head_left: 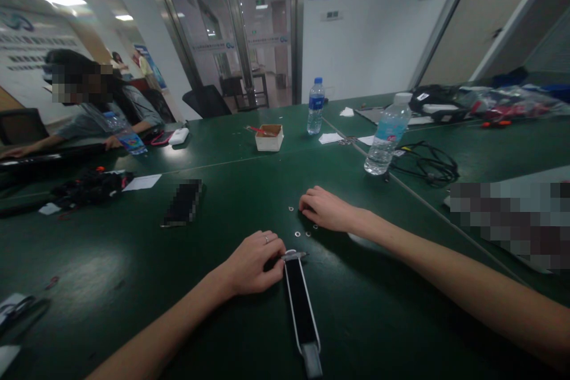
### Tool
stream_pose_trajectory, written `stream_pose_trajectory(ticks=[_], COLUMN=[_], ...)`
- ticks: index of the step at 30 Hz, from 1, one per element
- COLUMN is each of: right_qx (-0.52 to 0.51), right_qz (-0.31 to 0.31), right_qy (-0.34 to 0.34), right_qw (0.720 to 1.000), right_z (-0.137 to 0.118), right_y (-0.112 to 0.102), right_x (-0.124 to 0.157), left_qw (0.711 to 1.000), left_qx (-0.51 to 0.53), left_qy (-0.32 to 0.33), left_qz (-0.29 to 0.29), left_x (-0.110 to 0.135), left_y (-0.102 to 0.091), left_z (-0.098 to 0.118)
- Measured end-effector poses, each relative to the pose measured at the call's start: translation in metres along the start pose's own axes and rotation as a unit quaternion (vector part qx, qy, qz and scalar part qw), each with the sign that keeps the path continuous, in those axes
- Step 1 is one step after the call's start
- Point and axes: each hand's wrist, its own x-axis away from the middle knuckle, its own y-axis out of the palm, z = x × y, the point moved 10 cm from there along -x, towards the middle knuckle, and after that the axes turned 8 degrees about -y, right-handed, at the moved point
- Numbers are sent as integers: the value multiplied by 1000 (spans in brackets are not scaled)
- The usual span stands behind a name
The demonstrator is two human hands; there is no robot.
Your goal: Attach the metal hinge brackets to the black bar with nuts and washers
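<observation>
A long black strip with pale edges lies on the green table, running from near me toward a small metal end piece. My left hand rests curled at that far end, fingers closed against the strip's tip. My right hand lies knuckles up just beyond, fingers curled down onto the table among several small metal washers. Whether it pinches one is hidden.
A dark phone lies left of centre. A small open box and two water bottles stand farther back, with black cables at right. Another person sits at the far left.
</observation>
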Motion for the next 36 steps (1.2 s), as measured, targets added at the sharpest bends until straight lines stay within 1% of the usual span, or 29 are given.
stream_pose_trajectory(ticks=[4,8,12,16,19,21,23,25,27,29,32,34,36], right_qx=[-14,-28,-17,21,-12,-74,-148,-218,-267,-306,-359,-394,-434], right_qz=[-12,-17,-14,-6,7,12,7,0,4,6,6,14,17], right_qy=[6,26,27,21,17,14,6,-12,-21,-26,-32,-27,-13], right_qw=[1000,999,999,1000,1000,997,989,976,964,952,933,918,901], right_z=[0,2,1,-4,-11,-19,-33,-51,-68,-82,-95,-96,-94], right_y=[-1,0,0,-7,-15,-19,-20,-22,-24,-25,-20,-17,-12], right_x=[1,2,2,2,3,5,7,9,12,14,17,18,17], left_qw=[1000,1000,1000,1000,1000,999,996,987,972,955,946,944,943], left_qx=[1,1,0,2,-4,-4,6,23,43,51,44,42,44], left_qy=[2,1,5,3,-10,-21,-25,-22,-20,-19,12,38,49], left_qz=[2,3,7,10,19,44,89,156,231,290,322,326,326], left_x=[0,0,0,1,3,6,10,18,30,41,52,54,55], left_y=[-1,-1,-1,-2,-4,-8,-15,-24,-33,-39,-42,-43,-43], left_z=[1,1,1,3,3,0,-3,-7,-8,-6,8,17,21])
